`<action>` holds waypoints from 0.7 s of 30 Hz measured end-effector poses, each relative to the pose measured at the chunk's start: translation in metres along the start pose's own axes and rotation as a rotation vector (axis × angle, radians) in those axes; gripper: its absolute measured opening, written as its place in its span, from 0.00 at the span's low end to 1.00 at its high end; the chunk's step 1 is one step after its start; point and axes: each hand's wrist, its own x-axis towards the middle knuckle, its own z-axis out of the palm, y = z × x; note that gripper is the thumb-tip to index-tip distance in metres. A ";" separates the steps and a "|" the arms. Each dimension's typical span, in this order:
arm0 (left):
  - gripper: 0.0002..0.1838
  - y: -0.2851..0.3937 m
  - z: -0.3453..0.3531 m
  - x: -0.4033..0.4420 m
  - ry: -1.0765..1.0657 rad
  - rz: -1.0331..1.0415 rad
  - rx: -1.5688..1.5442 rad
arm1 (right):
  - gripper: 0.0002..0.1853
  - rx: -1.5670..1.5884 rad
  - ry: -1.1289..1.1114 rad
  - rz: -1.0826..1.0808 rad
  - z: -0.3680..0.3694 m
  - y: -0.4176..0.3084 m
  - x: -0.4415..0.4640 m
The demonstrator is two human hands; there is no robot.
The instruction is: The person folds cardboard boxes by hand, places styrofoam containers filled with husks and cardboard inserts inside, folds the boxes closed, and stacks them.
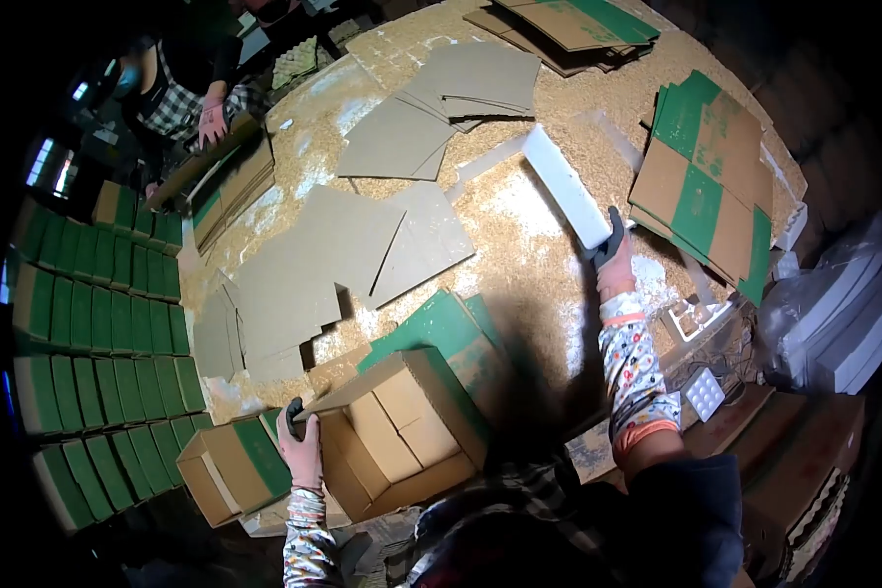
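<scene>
An open cardboard box with a green band stands at the table's near edge, its inside facing up. My left hand, in a pink glove with dark fingertips, is closed on the box's left wall. Out over the table on the right, my right hand grips the near end of a long white foam slab. The slab slants away to the upper left. Left of my left hand is a smaller open carton, also with green on it. Flat green-printed cardboard lies just behind the box.
Grey cardboard sheets spread over the worn table. Flattened green-brown cartons are piled on the right. Green boxes stack at the left. Another person handles cardboard at the far left. Wrapped white slabs stand at right.
</scene>
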 end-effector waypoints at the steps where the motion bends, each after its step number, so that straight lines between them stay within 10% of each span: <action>1: 0.22 -0.009 -0.002 -0.001 -0.016 -0.025 -0.103 | 0.36 0.250 -0.086 0.110 -0.001 0.000 -0.027; 4: 0.23 -0.020 -0.002 -0.012 0.072 -0.101 -0.716 | 0.28 1.106 -0.281 0.605 -0.045 -0.054 -0.070; 8: 0.17 -0.063 -0.003 0.002 -0.108 -0.159 -0.584 | 0.23 1.429 -0.541 0.900 -0.119 -0.121 -0.077; 9: 0.16 -0.060 0.001 0.012 -0.180 -0.187 -0.606 | 0.23 0.925 -0.747 0.344 -0.145 -0.150 -0.073; 10: 0.15 -0.052 0.006 0.019 -0.221 -0.246 -0.707 | 0.27 1.421 -0.763 0.885 -0.160 -0.173 -0.056; 14: 0.15 -0.015 0.065 0.059 -0.143 -0.398 -1.545 | 0.21 0.134 -0.805 -0.658 -0.191 -0.251 -0.026; 17: 0.31 0.017 0.056 0.059 -0.414 -0.470 -1.749 | 0.31 0.057 -0.994 -0.781 -0.169 -0.295 -0.031; 19: 0.37 0.004 0.017 0.041 -0.585 -0.229 -1.689 | 0.22 0.485 -1.101 0.261 -0.150 -0.320 -0.066; 20: 0.33 -0.027 0.045 0.056 -0.716 -0.377 -1.887 | 0.21 0.408 -1.082 0.339 -0.132 -0.304 -0.075; 21: 0.31 -0.040 0.050 0.062 -0.371 -0.370 -1.718 | 0.21 0.404 -1.154 0.344 -0.119 -0.292 -0.079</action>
